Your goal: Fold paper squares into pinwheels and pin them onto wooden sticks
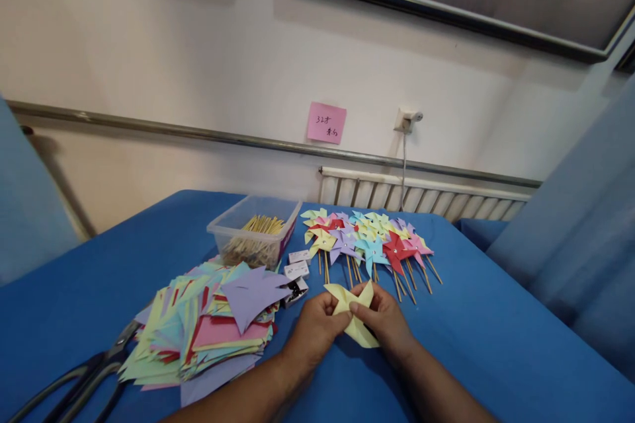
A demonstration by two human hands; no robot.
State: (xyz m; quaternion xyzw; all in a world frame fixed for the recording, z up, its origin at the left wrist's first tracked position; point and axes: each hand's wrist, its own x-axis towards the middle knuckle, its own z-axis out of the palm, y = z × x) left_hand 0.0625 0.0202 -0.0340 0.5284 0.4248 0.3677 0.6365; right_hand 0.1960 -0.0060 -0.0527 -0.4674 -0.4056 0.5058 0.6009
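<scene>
Between my hands I see a yellow paper pinwheel (354, 314), pinched by left hand (317, 327) at nine o'clock and right hand (384, 320) at three, above the bench (496, 344).

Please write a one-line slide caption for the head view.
Both hands fold a yellow paper pinwheel beside finished pinwheels on a blue table.

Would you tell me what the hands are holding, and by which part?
Both the left hand and right hand pinch a yellow paper pinwheel near its folded centre.
</scene>
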